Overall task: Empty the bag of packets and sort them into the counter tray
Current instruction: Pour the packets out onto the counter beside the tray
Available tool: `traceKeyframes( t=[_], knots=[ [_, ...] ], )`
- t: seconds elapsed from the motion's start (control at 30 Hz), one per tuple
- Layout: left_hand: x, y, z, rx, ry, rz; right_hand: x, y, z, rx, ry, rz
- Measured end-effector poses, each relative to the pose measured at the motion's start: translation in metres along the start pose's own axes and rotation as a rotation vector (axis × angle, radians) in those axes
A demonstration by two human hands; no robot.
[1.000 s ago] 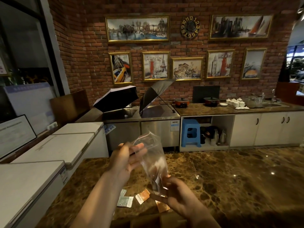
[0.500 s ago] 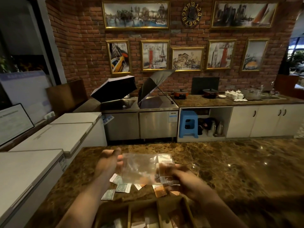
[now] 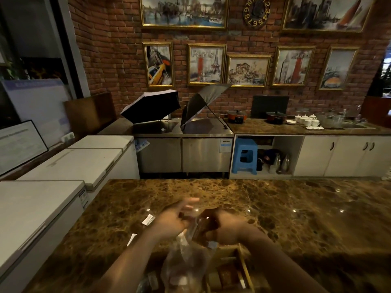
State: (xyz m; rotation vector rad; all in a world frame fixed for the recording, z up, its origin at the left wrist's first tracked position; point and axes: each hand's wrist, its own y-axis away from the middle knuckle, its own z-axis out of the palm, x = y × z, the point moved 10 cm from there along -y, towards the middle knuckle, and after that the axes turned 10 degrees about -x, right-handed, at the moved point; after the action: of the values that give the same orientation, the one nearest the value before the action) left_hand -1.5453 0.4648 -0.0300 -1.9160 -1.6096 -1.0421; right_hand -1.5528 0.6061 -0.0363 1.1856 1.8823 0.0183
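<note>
Bag (image 3: pixel 186 263) of crinkled clear plastic, gripped by both hands (image 3: pixel 171 223) (image 3: pixel 224 227), above wooden tray (image 3: pixel 243 265), marble counter (image 3: pixel 275 208).

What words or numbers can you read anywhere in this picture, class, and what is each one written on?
"Paris": framed Eiffel Tower picture on the brick wall.
"1" to "12": numerals round the wall clock; only the lower ones show clearly.
Too blurred to read: white signboard at left, label on the steel cabinet, sticker on the freezer, and packets on the counter.
</note>
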Motion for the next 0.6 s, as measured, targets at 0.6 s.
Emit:
traceKeyframes(
  t=[0.6],
  knots=[
    [-0.019, 0.018, -0.019, 0.214, -0.16, 0.106, -0.014, -0.018, -0.006, 0.09, 0.166, -0.145]
  ],
)
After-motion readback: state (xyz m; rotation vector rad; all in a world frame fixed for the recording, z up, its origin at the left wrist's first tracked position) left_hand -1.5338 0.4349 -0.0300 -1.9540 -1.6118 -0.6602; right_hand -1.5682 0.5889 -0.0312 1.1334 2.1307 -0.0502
